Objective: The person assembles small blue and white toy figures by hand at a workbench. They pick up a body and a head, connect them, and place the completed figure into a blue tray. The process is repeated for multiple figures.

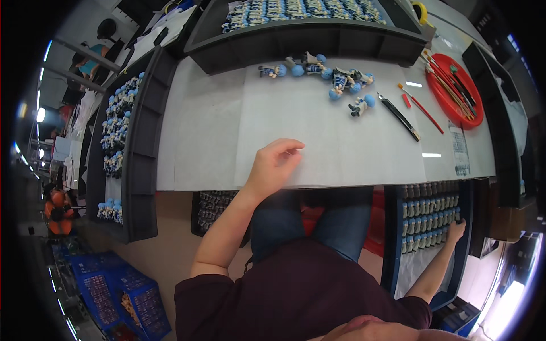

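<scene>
My left hand (276, 165) rests on the white-covered table (210, 125) near its front edge. Its fingers are loosely curved, thumb apart from them, and nothing shows between them. Down to the right, my right hand (455, 231) reaches into a dark blue tray (390, 256) of small figurines standing in rows. Its fingers close around a figurine (457, 214) at the right end of a row; the hand partly hides it. Several blue-haired figurines in blue and white (339, 80) lie in a loose group at the table's far side, one (362, 105) a little nearer.
A black tray (307, 42) packed with figurines stands at the back, another (140, 153) at the left. On the right lie a craft knife (399, 117), a paintbrush (422, 109), a small red piece (406, 101) and a red dish (479, 116) of brushes. Blue crates (116, 284) stand lower left.
</scene>
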### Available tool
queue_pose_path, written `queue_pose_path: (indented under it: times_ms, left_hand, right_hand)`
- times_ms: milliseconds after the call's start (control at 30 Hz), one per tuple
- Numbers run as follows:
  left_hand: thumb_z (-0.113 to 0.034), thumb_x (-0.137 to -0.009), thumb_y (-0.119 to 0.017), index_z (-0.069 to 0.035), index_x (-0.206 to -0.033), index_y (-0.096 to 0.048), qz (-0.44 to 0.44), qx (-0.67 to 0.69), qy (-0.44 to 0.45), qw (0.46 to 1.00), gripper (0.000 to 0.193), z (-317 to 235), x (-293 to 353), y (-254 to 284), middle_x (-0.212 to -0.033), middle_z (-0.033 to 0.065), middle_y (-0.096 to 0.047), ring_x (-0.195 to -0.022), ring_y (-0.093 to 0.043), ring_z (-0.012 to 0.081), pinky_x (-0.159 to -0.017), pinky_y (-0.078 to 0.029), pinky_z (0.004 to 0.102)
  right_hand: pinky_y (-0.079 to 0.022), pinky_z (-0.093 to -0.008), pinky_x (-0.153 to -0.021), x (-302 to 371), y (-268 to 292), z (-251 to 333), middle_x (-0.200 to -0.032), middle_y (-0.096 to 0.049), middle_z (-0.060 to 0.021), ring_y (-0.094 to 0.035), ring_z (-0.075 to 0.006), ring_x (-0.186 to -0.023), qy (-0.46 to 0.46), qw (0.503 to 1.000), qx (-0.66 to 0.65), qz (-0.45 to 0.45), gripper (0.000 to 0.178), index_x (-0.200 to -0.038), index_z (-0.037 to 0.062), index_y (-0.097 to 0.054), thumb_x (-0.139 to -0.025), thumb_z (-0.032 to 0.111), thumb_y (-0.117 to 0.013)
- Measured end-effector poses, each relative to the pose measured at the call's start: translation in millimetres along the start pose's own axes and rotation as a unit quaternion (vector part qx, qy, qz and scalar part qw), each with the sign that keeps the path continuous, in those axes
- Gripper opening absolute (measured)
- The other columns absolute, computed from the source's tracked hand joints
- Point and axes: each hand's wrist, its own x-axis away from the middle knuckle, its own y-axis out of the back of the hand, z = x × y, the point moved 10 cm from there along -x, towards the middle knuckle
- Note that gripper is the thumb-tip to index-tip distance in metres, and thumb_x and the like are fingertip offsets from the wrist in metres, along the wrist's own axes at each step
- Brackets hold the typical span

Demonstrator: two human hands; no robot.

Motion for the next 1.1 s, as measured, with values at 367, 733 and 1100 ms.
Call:
queue_pose_path:
  times_ms: [367,733,1100]
  left_hand:
    - [-0.011,-0.075,-0.061,-0.002,-0.103,-0.059,-0.108,-0.471,-0.151,0.862,0.029,-14.8,-152.4,69.2,-0.1,0.0133,-0.06,-0.098,-0.053,0.0306,-0.086,-0.042,0.0387]
    - [-0.022,-0.083,-0.059,-0.004,-0.11,-0.059,-0.071,-0.163,-0.105,0.978,0.033,-13.8,-75.4,54.2,-0.107,0.015,-0.056,-0.098,-0.054,0.0282,-0.085,-0.043,0.0367]
    - [-0.026,-0.08,-0.062,-0.003,-0.109,-0.058,-0.088,-0.417,-0.215,0.879,0.038,-8.9,-61.6,29.1,-0.129,0.0271,-0.032,-0.117,-0.036,0.0378,-0.095,-0.035,0.0428]
  right_hand:
    - [-0.046,-0.027,-0.082,170.6,237.5,398.1,-0.107,-0.058,-0.0143,-0.057,-0.0152,-0.09,0.318,0.744,-0.588,0.0,0.033,-0.118,-0.0032,-0.044,-0.086,-0.007,-0.047]
    - [-0.048,-0.0289,-0.073,304.8,214.7,579.8,-0.095,-0.063,-0.0124,-0.061,-0.0195,-0.085,0.446,0.682,-0.538,0.217,0.03,-0.105,0.0001,-0.056,-0.075,-0.007,-0.055]
    - [-0.03,-0.0441,-0.098,358.4,207.1,607.5,-0.125,-0.043,-0.0178,-0.039,-0.0343,-0.118,0.612,0.675,-0.356,0.208,0.052,-0.113,0.0052,-0.052,-0.069,0.025,-0.07]
